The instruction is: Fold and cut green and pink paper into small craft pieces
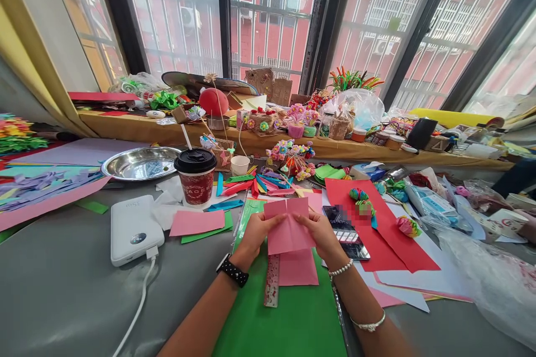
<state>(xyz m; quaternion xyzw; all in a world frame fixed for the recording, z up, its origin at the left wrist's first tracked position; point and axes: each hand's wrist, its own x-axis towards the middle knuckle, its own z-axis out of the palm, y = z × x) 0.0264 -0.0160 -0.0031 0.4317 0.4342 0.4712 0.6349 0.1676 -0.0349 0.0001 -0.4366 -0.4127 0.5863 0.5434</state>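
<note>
My left hand (256, 232) and my right hand (321, 232) both pinch a folded pink paper (288, 226) from its two sides, holding it just above the table. Under it lie another pink sheet (298, 268), a ruler (271, 281) and a large green sheet (288, 318). A black watch sits on my left wrist. Bead and metal bracelets are on my right wrist.
A white power bank (133, 228) with its cable lies to the left. Behind it stand a lidded paper cup (195, 175) and a steel bowl (140, 163). A phone (345, 230) rests on red paper (383, 228) to the right. Craft flowers, paper strips and bags crowd the window ledge (293, 148).
</note>
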